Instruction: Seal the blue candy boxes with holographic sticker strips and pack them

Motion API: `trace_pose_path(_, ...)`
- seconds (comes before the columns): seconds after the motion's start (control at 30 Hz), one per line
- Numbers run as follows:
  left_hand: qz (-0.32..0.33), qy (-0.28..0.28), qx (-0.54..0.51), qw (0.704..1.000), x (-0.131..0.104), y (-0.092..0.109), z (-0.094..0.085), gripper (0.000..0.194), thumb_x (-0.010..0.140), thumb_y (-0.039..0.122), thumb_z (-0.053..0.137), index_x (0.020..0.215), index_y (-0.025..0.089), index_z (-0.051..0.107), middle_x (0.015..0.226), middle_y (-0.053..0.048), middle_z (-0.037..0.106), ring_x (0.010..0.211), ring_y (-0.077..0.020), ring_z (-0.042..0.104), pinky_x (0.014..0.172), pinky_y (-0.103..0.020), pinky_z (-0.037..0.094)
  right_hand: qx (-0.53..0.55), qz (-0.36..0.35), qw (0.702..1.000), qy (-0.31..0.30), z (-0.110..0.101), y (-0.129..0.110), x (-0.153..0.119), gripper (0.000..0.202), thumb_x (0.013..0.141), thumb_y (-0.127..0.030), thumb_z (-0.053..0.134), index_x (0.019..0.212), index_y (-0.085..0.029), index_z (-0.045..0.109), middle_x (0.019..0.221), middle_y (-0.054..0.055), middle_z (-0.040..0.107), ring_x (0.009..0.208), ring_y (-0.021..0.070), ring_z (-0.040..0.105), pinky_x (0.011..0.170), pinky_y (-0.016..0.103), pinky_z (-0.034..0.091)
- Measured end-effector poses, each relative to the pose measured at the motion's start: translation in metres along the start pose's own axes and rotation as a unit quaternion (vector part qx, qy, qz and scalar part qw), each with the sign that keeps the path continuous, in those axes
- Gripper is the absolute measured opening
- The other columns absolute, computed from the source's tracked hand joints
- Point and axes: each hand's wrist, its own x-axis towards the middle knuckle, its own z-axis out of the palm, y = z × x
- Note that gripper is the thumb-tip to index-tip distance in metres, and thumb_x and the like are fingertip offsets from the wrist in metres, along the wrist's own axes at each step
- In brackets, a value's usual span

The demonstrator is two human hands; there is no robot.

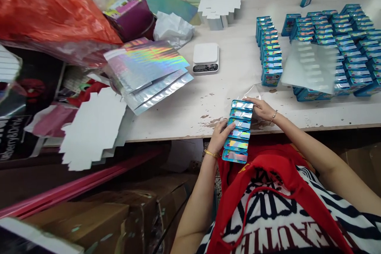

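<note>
A row of several small blue boxes (239,133) with shiny holographic tops is held at the table's front edge, its near end over my lap. My left hand (220,138) grips the row from the left side, with the thumb lying over the tops. At the far right end, my right hand (262,110) has its fingers closed around the end box. Clear plastic film (254,90) lies just beyond that hand. A single line of matching blue boxes (271,57) stands farther off on the table.
Rows of blue boxes (351,51) fill the right, partly covered by a translucent sheet (311,65). A white digital scale (206,56) sits mid-table. Holographic pouches (149,71), white flat cartons (93,127) and a red plastic bag (56,8) crowd the left.
</note>
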Motion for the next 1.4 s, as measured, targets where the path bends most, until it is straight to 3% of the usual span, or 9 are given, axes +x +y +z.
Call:
trace_pose_path(0.1,0.093,0.032,0.114,0.989,0.004,-0.006,-0.009,0.033,0.081,0.051,0.067,0.092,0.02,0.073,0.114,-0.009,0.066,0.118,-0.0267,0.056,0.107,-0.038,0.038,-0.068,0.0,0.997,0.034,0.01,-0.006,-0.008,0.063,0.078,-0.009,0.041,0.139,-0.02,0.054,0.134,0.009,0.064,0.126,0.0234,0.058,0.113,0.05,0.04)
trace_pose_path(0.2,0.177,0.048,0.157,0.97,0.012,-0.006,-0.011,0.036,0.093,0.049,0.048,0.104,0.022,0.069,0.112,-0.011,0.065,0.11,-0.026,0.058,0.101,-0.039,0.041,-0.167,0.026,0.98,0.106,0.015,-0.016,-0.013,0.059,0.077,-0.008,0.043,0.136,-0.014,0.051,0.134,0.015,0.061,0.124,0.0268,0.054,0.11,0.049,0.039)
trace_pose_path(0.37,0.247,0.107,0.428,0.863,0.049,0.004,-0.007,0.041,0.085,0.032,0.06,0.124,0.02,0.059,0.127,-0.017,0.056,0.117,-0.0336,0.049,0.097,-0.045,0.035,-0.321,0.112,0.929,0.147,0.016,-0.035,-0.019,0.012,0.087,-0.021,0.049,0.09,-0.018,0.06,0.094,0.012,0.068,0.092,0.0266,0.057,0.084,0.039,0.04)
trace_pose_path(0.5,0.278,0.103,0.486,0.822,0.078,0.015,0.0,0.02,0.088,0.025,0.056,0.104,0.022,0.066,0.111,-0.015,0.061,0.104,-0.032,0.051,0.086,-0.043,0.034,-0.35,0.105,0.913,0.18,0.017,-0.044,-0.021,0.015,0.09,-0.021,0.047,0.078,-0.02,0.056,0.081,0.007,0.067,0.08,0.022,0.056,0.077,0.035,0.034)
trace_pose_path(0.67,0.325,0.087,0.469,0.817,0.09,0.028,0.0,0.018,0.091,0.029,0.053,0.077,0.022,0.063,0.086,-0.01,0.061,0.089,-0.0263,0.053,0.082,-0.04,0.034,-0.333,0.089,0.907,0.242,0.02,-0.051,-0.025,0.015,0.09,-0.022,0.048,0.077,-0.021,0.056,0.08,0.006,0.066,0.08,0.0211,0.057,0.076,0.033,0.035)
trace_pose_path(0.93,0.308,-0.012,0.373,0.875,0.093,0.052,-0.013,0.023,0.083,0.026,0.056,0.061,0.022,0.056,0.064,-0.002,0.057,0.063,-0.016,0.051,0.07,-0.031,0.039,-0.209,0.103,0.941,0.246,0.016,-0.072,-0.025,0.015,0.085,-0.018,0.049,0.072,-0.022,0.057,0.078,0.004,0.064,0.076,0.0178,0.059,0.072,0.029,0.044)
trace_pose_path(1.1,0.264,-0.061,0.423,0.865,0.093,0.066,-0.021,0.02,0.082,0.026,0.059,0.063,0.021,0.064,0.066,-0.003,0.064,0.064,-0.0171,0.056,0.065,-0.031,0.037,-0.221,0.134,0.937,0.237,0.017,-0.082,-0.022,0.014,0.082,-0.015,0.052,0.07,-0.021,0.057,0.077,0.003,0.064,0.071,0.0163,0.058,0.066,0.027,0.042)
trace_pose_path(1.27,0.337,-0.013,0.521,0.784,0.082,0.071,-0.021,0.028,0.089,0.026,0.051,0.067,0.02,0.066,0.074,-0.007,0.067,0.072,-0.0205,0.059,0.069,-0.034,0.037,-0.326,0.092,0.909,0.244,0.024,-0.087,-0.022,0.017,0.09,-0.016,0.049,0.077,-0.02,0.059,0.081,0.006,0.064,0.073,0.0174,0.057,0.066,0.028,0.04)
trace_pose_path(1.4,0.35,-0.025,0.464,0.813,0.08,0.066,-0.028,0.023,0.088,0.022,0.053,0.068,0.02,0.064,0.07,-0.004,0.065,0.068,-0.0168,0.058,0.067,-0.03,0.039,-0.375,0.045,0.901,0.216,0.031,-0.09,-0.023,0.023,0.095,-0.016,0.045,0.079,-0.02,0.06,0.081,0.007,0.063,0.074,0.0182,0.056,0.067,0.029,0.04)
